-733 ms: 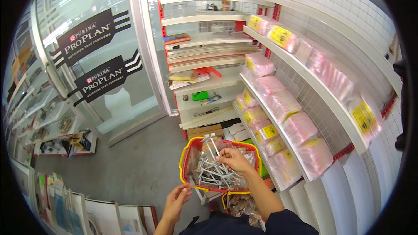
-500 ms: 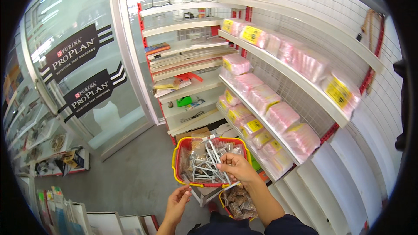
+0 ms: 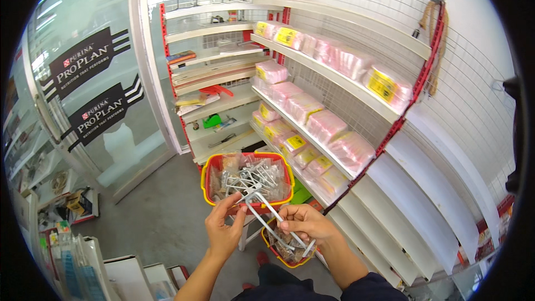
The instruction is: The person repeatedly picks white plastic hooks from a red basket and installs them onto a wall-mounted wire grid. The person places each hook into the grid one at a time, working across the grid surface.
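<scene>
My right hand (image 3: 304, 224) grips a pale metal display hook (image 3: 270, 209), a long double-pronged one with a small bracket at its far end. It slants from upper left to lower right in front of me. At the bracket end, the thumb and fingers of my left hand (image 3: 224, 231) pinch the hook. Just beyond my hands stands a red basket (image 3: 291, 175) with a yellow rim. Inside it lies a heap of similar metal hooks (image 3: 257, 174) among clear plastic bags. A second red and yellow basket (image 3: 290, 265) sits lower down, partly behind the hook and my right hand, with bagged brown items.
White shelves on the right hold pink and clear plastic packs (image 3: 304, 106) with yellow labels. The corner shelf carries flat boards (image 3: 214, 75) and a green object (image 3: 212, 121). A glass door (image 3: 136, 139) stands left; panels and packages (image 3: 125, 276) fill the lower left.
My right hand has drawn the hook out of the basket toward me. My left hand has risen to its bracket end. The view has swung slightly right.
</scene>
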Tool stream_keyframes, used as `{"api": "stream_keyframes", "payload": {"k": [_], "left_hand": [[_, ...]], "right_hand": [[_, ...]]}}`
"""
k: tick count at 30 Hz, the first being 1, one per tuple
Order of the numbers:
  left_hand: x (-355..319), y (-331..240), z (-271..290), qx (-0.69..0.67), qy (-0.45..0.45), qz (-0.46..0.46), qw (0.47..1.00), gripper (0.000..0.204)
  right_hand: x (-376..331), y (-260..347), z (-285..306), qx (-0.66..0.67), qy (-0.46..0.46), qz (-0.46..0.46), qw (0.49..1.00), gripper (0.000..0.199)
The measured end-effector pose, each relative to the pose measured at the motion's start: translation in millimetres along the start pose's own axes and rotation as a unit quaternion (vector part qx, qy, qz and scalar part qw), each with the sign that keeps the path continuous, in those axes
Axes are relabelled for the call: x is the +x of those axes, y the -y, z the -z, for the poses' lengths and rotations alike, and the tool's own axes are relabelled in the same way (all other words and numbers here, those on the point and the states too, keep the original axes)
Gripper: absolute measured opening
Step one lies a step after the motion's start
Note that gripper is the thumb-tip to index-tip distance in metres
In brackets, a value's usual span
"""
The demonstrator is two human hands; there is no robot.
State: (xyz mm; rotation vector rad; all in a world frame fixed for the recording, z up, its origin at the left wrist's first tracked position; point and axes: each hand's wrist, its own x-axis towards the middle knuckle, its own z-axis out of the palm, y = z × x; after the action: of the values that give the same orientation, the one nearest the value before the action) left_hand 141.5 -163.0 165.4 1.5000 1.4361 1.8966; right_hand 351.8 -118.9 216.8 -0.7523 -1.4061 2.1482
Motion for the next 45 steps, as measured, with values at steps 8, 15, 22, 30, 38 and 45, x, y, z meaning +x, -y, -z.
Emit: {"api": "stream_keyframes", "payload": {"k": [8, 15, 22, 30, 38, 45], "left_hand": [[-21.7, -24.8, -51.5, -0.133, 0.035, 0.086, 0.987, 0.005], [-17.5, -48.3, -142.0, -0.253, 0.135, 0.169, 0.943, 0.009], [-11.3, -91.7, -268.2, -0.349, 0.228, 0.171, 0.893, 0.009], [3.3, -171.6, -404.7, -0.424, 0.336, 0.127, 0.831, 0.009], [23.0, -241.5, -512.2, -0.457, 0.367, 0.111, 0.803, 0.014], [41.1, -273.9, -581.5, -0.489, 0.422, 0.130, 0.752, 0.030]], "right_hand": [[-70.7, 12.1, 2.4, -0.013, -0.088, 0.068, 0.994, 0.026], [-123.8, 15.6, 24.7, -0.216, -0.260, 0.250, 0.907, 0.052], [-197.1, 51.7, 74.3, -0.417, -0.400, 0.329, 0.747, 0.075], [-273.8, 137.7, 147.3, -0.519, -0.487, 0.378, 0.591, 0.065], [-352.5, 230.1, 192.3, -0.568, -0.536, 0.239, 0.577, 0.061], [-374.0, 269.6, 241.5, -0.636, -0.523, 0.282, 0.492, 0.056]]}}
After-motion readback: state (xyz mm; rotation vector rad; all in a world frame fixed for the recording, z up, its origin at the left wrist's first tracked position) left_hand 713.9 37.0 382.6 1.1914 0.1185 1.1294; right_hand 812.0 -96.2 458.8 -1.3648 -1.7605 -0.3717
